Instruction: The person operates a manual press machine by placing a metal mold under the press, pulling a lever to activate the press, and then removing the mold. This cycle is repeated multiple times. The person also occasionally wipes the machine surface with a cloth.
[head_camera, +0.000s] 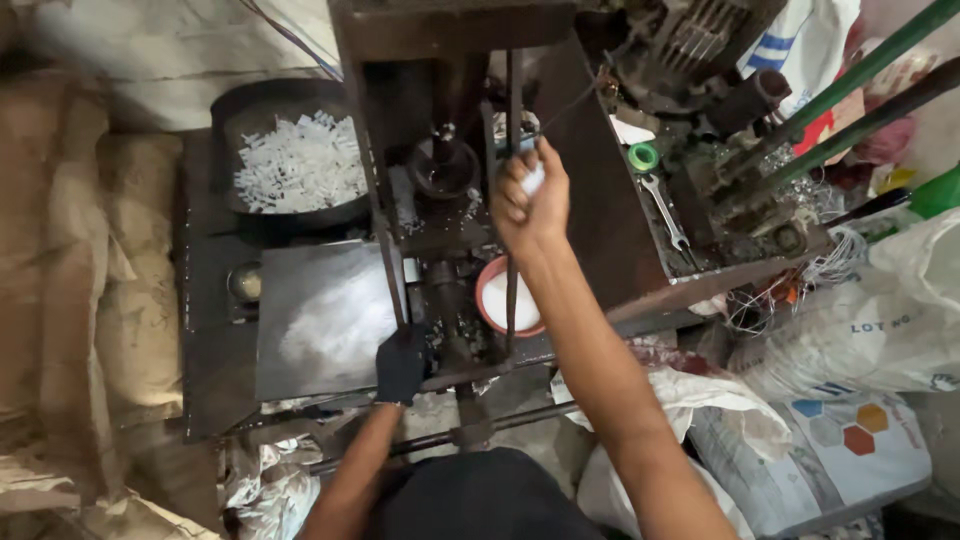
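Right hand (530, 195) is up over the middle of the press machine (450, 200), grip closed in a fist around the thin vertical lever rod (512, 290), with a small white piece (533, 178) pinched at the top of the fist. Rod runs straight down past the pink-rimmed bowl (508, 295) of white powder, which sits just right of the machine's central column.

Left hand (402, 362), in a dark glove, rests on the near edge of the flat metal plate (325, 315), close beside the column; grip looks closed down on the plate edge, can't tell if it holds anything.

Plate has a dusting of white powder on it. Far left of that, a round black pan (295, 150) full of small white pieces (300, 165). Right side of the machine: a spanner (665, 212) lying flat, a green tape roll (643, 156) just beyond it. Sacks (840, 400) piled near right, burlap bags (90, 280) stacked left
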